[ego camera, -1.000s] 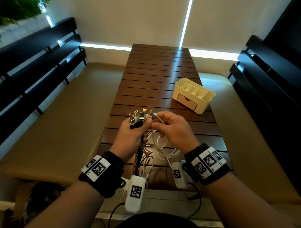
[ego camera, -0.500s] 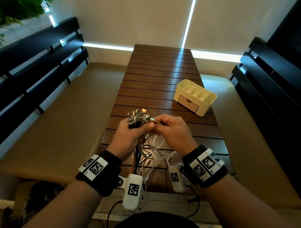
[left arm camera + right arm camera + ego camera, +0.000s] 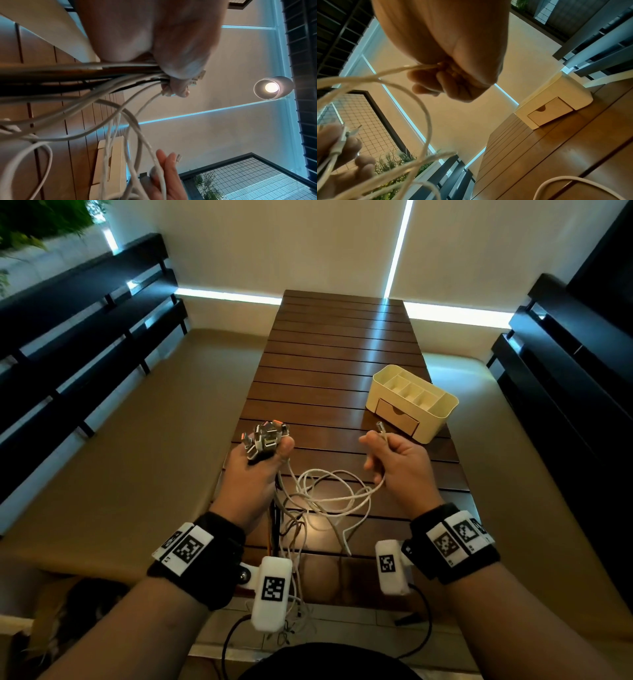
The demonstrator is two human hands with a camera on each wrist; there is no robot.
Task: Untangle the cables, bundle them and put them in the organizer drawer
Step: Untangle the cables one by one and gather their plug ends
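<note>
Two hands up over the near end of the table (image 3: 342,347), and it's a split! The left hand (image 3: 255,477) clamps a fistful of cables (image 3: 301,508) just below their plugs (image 3: 265,436), which fan upward out of the fist. The right hand (image 3: 399,463) is closed on one white cable (image 3: 334,474), its plug (image 3: 379,426) poking up past the thumb. That cable runs left to right between the fists, sagging in loose loops above the table, so the pull looks sideways, away from the left. Further off, to the right, sits the organizer (image 3: 442,412), its drawer (image 3: 397,416) shut and facing the near left; the right hand is the closer one. Hard to read: where the loops cross, and the cable tails dropping off the near table edge behind the wrist cameras (image 3: 272,590).
</note>
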